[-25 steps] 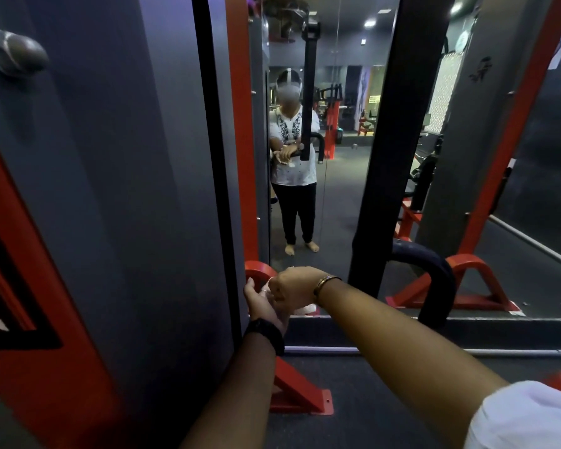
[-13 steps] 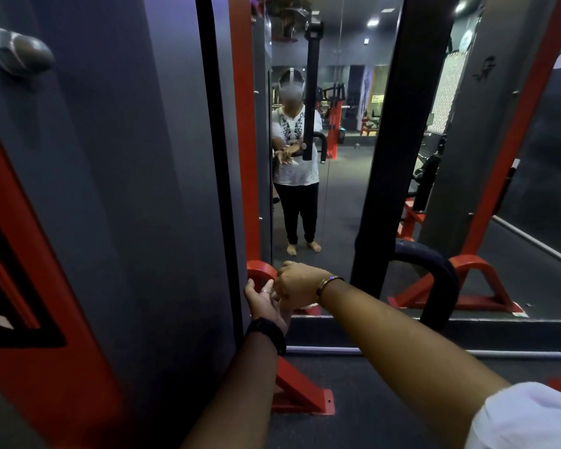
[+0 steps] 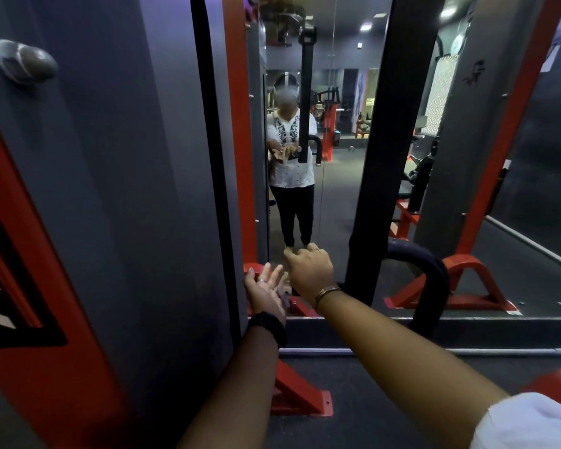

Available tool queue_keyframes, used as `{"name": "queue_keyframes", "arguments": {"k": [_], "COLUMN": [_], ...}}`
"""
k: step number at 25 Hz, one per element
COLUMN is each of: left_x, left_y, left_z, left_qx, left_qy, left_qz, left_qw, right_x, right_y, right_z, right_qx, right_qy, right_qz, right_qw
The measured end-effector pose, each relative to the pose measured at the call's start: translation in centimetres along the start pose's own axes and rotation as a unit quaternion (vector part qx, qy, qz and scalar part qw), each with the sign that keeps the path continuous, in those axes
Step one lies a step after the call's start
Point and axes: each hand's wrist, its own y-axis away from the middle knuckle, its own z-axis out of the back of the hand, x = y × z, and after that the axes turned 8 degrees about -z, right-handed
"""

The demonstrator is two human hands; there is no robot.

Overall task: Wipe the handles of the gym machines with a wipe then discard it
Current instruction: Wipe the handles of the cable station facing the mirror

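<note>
My left hand [image 3: 266, 291] lies open, palm up, close to the grey machine's edge. My right hand [image 3: 311, 270] hovers just above and to the right of it, with curled fingers pinching a pale wipe [image 3: 285, 286]. Only a small strip of the wipe shows between the two hands, and it rests against my left palm. A black curved padded handle [image 3: 431, 270] stands to the right of my right hand, untouched. It joins a black upright post [image 3: 386, 157].
A tall grey and red machine panel [image 3: 110, 189] fills the left side. A mirror wall [image 3: 331, 196] ahead reflects a person and more gym machines. Red frame feet [image 3: 298, 396] sit on the dark floor below my arms, and another red base [image 3: 467, 280] is at right.
My hands were pressed together around the wipe. They have since parted: the left hand has opened palm up and the right hand has lifted slightly up and right.
</note>
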Motion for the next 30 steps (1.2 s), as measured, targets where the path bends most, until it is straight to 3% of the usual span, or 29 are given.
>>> {"name": "queue_keyframes", "arguments": {"k": [4,7,8,9,11,13,14,17,22,25,27,30], "left_x": [0.7,1.4,1.5,1.6,1.9,1.9,2.0,1.4,1.7,1.5,1.2,1.1], "left_y": [0.3,1.4,1.9,2.2,2.8,3.4,3.6,3.9,4.5,4.5,4.4,4.8], "left_z": [-1.7,-1.9,-1.4,-0.5,1.3,2.0,2.2,2.6,2.5,2.8,2.9,3.3], "left_qx": [0.038,0.057,0.074,0.101,0.164,0.211,0.223,0.202,0.227,0.238,0.248,0.257], "left_qy": [-0.050,-0.156,-0.239,-0.342,-0.492,-0.549,-0.566,-0.587,-0.612,-0.621,-0.633,-0.644], "left_qz": [-0.017,-0.073,-0.136,-0.220,-0.360,-0.415,-0.426,-0.436,-0.424,-0.417,-0.414,-0.396], "left_qw": [0.998,0.983,0.959,0.908,0.775,0.694,0.670,0.652,0.628,0.619,0.605,0.601], "right_x": [0.2,-0.2,-0.6,-1.1,-1.7,-2.2,-2.7,-3.5,-0.7,-0.7,-0.2,0.9], "right_y": [2.9,5.3,6.0,6.4,7.7,9.1,9.7,10.7,9.3,10.3,9.7,6.6], "right_z": [-0.1,0.1,0.0,-0.3,-1.0,-1.6,-1.7,-0.7,0.7,0.2,2.1,3.5], "right_qx": [-0.003,-0.057,-0.077,-0.108,-0.164,-0.199,-0.222,-0.269,-0.095,-0.093,-0.059,0.053], "right_qy": [-0.041,-0.086,-0.068,-0.031,0.035,-0.005,-0.038,-0.053,0.092,0.074,0.110,0.048], "right_qz": [-0.036,0.016,0.053,0.094,0.149,0.171,0.179,0.180,0.069,0.078,0.012,-0.105], "right_qw": [0.999,0.994,0.993,0.989,0.975,0.965,0.958,0.945,0.989,0.990,0.992,0.992]}}
